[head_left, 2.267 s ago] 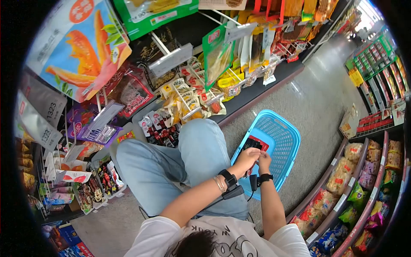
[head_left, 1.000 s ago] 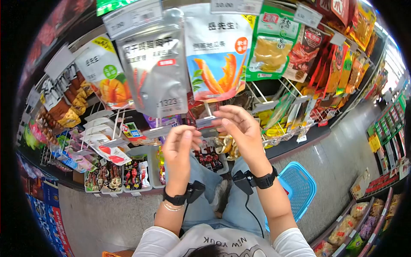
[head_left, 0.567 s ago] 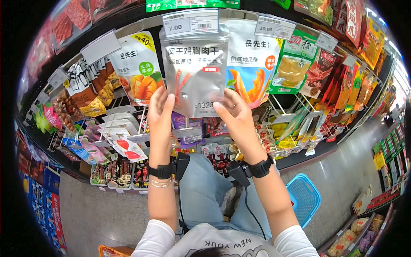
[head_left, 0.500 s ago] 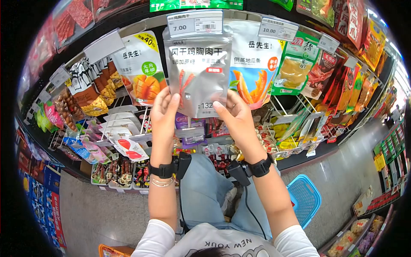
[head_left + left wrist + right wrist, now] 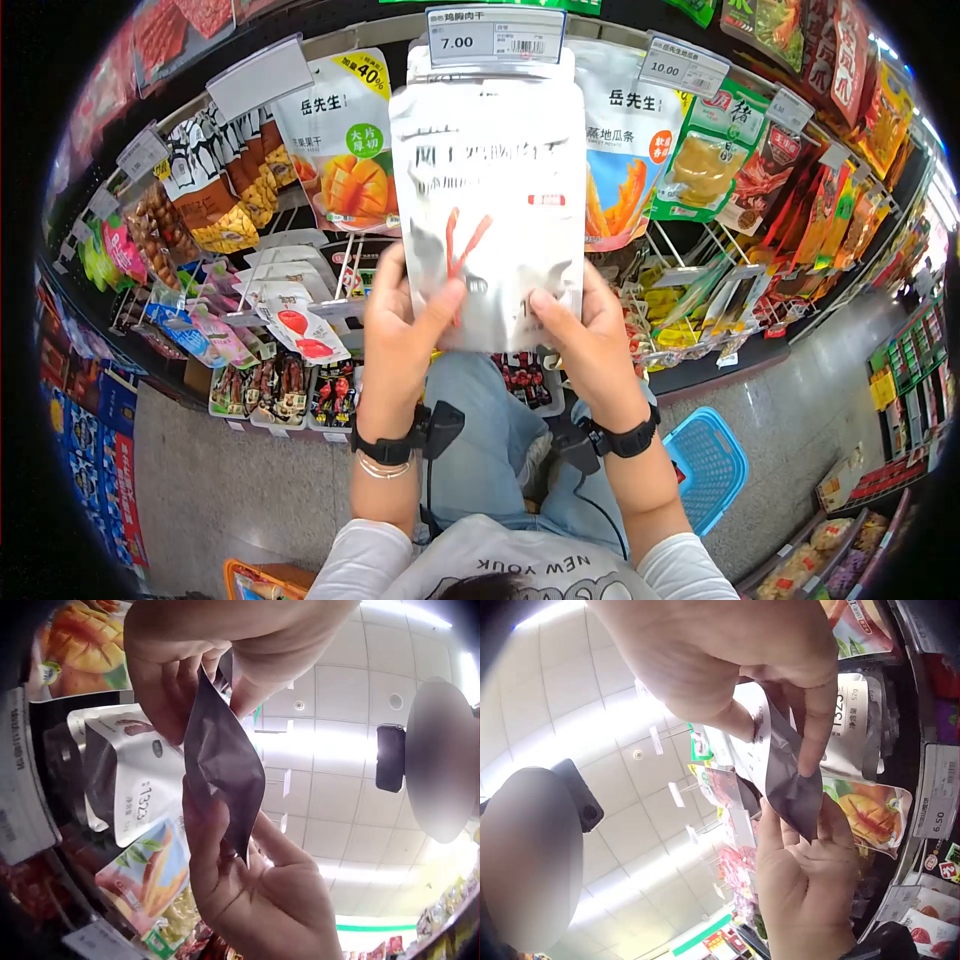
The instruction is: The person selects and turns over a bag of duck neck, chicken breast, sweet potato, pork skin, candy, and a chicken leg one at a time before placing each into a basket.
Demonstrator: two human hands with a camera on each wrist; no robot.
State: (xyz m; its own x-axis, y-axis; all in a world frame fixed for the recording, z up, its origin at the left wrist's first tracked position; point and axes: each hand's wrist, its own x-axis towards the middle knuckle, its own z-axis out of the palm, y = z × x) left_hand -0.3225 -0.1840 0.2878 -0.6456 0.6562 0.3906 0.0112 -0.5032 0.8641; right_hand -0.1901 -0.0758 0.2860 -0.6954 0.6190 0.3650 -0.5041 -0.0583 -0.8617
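Observation:
Between both hands is a silver snack pouch [image 5: 490, 220] with red strips printed on its front, upright and catching bright glare. My left hand [image 5: 405, 315] grips its lower left edge, thumb on the front and fingers behind. My right hand [image 5: 595, 335] holds the lower right edge the same way. In the left wrist view the pouch's folded grey bottom [image 5: 225, 761] shows between the hands. Matching pouches [image 5: 139, 769] hang on the rack behind it. A price tag [image 5: 495, 38] reading 7.00 overlaps the pouch's top in the head view.
Mango pouches [image 5: 340, 150] hang to the left, and sweet potato pouches [image 5: 625, 150] to the right. Wire hooks and bins of small snacks [image 5: 265, 390] lie below. A blue basket [image 5: 715, 470] stands on the floor at right; an orange basket [image 5: 245, 580] shows at the bottom.
Both hands left the blue basket, where they handled a dark red packet, and reached up to the rack. They took hold of the silver pouch and brought it lower and closer.

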